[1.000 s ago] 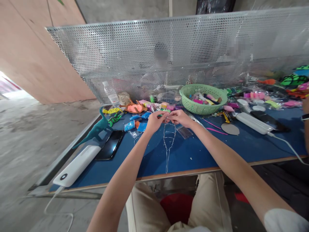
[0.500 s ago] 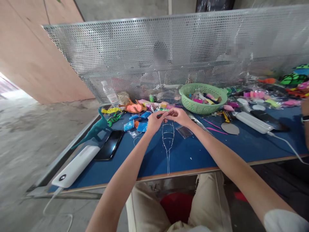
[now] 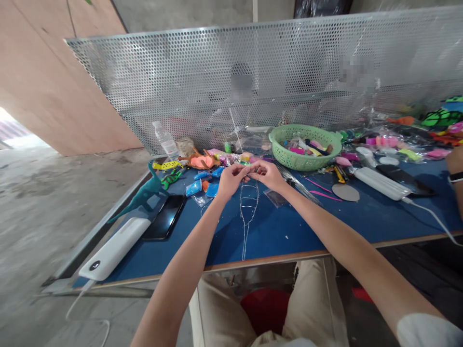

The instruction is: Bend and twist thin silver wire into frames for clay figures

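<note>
A wire frame (image 3: 249, 205), slim and shaped like a long body with cross wires and two straight tails, extends from my fingers toward the table's front edge. My left hand (image 3: 233, 179) pinches its far end, the fingertips meeting those of my right hand (image 3: 265, 174), which is closed on the same wire. A thin straight wire end sticks up beyond my fingers. The exact spot being gripped is hidden by the fingers. Left of my left hand lie blue packets (image 3: 194, 187). A small clear bag (image 3: 277, 197) is beneath my right wrist.
A green basket (image 3: 306, 161) of small pieces stands behind my right hand, with loose wires (image 3: 298, 183) before it. A teal dinosaur figure (image 3: 144, 193), phone (image 3: 165, 217) and power bank (image 3: 115, 248) lie left. A perforated metal panel (image 3: 202, 72) rises behind. Another person's arm (image 3: 456, 168) shows right.
The tail of the wire frame has swung a little to the left. The upright wire end beyond my fingers leans further left. Both hands stay closed in nearly the same place.
</note>
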A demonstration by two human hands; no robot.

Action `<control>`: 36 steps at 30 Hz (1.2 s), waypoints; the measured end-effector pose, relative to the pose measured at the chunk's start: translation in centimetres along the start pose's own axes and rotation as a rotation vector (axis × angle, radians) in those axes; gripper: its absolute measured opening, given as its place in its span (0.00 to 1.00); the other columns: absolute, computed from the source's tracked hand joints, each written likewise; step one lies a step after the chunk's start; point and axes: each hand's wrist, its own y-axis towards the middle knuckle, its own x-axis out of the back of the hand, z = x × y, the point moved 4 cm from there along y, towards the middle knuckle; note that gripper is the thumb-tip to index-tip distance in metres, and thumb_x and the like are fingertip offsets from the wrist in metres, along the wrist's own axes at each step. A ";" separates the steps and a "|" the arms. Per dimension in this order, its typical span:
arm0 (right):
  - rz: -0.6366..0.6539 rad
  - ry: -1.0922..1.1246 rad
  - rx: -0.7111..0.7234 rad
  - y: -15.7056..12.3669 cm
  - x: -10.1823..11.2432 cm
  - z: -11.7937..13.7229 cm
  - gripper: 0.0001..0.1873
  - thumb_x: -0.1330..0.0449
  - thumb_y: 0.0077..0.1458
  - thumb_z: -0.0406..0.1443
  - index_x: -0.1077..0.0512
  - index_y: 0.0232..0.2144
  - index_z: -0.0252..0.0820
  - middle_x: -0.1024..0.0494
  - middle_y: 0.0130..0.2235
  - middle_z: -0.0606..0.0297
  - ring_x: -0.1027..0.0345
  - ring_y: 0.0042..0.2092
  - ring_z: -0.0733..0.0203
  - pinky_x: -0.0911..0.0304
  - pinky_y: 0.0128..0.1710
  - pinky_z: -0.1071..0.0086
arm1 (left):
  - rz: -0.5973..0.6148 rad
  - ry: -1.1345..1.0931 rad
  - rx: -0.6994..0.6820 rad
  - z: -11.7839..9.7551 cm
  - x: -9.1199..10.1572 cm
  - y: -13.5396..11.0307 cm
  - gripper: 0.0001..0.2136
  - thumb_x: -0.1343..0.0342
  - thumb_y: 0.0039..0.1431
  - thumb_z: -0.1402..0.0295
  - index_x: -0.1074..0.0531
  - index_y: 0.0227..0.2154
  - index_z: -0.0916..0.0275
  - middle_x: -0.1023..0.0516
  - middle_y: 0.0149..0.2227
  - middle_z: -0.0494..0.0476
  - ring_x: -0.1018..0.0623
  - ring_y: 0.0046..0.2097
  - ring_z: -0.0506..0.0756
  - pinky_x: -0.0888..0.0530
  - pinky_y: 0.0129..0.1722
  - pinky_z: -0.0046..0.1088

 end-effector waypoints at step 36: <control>-0.013 -0.069 -0.015 0.3 0.8 -0.3 0.15 0.36 0.57 0.47 0.19 0.33 0.42 0.19 0.31 0.62 0.30 0.28 0.60 0.36 0.31 0.67 | 0.224 -0.115 0.076 0.1 0.2 -0.2 0.18 0.35 0.57 0.63 0.21 0.50 0.62 0.16 0.45 0.61 0.16 0.40 0.57 0.21 0.47 0.36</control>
